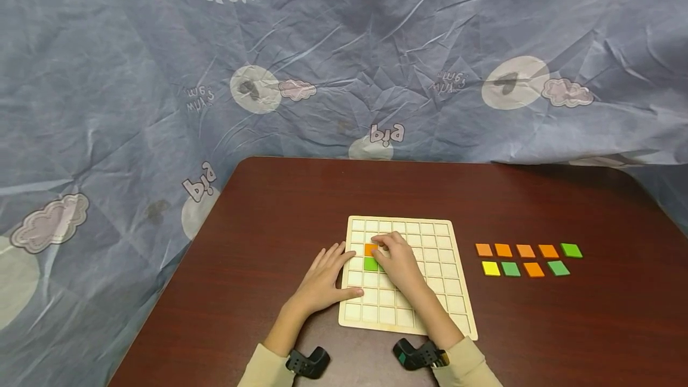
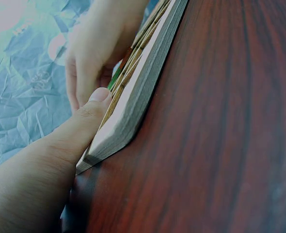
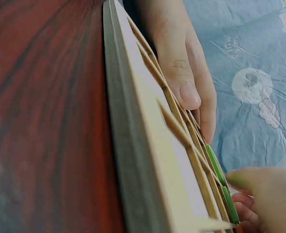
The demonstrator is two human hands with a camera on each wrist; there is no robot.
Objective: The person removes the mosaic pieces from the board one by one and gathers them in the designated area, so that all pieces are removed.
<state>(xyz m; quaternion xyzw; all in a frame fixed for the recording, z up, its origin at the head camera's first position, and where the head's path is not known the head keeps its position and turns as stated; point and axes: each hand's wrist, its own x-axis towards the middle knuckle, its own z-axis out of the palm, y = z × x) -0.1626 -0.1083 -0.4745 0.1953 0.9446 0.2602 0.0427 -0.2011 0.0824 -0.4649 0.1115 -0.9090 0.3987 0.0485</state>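
A pale wooden grid board (image 1: 387, 297) lies on the table. My left hand (image 1: 321, 279) rests along its left side, fingers spread, thumb touching the frame. Above the upper left cells is my right hand (image 1: 400, 263), its thumb and index finger curled together at a small square tile whose colour the fingers mostly hide. Directly left of those fingertips, an orange tile (image 1: 369, 249) sits in a cell, with a green tile (image 1: 370, 264) in the cell below. In the right wrist view two green tiles (image 3: 215, 165) show edge-on near the right thumb (image 3: 240, 177).
On the dark red-brown table (image 1: 301, 208), right of the board, loose square tiles lie in two rows: several orange tiles (image 1: 503, 250), green tiles (image 1: 571, 250) and one yellow tile (image 1: 491, 269). A blue printed cloth (image 1: 344, 76) hangs behind the table.
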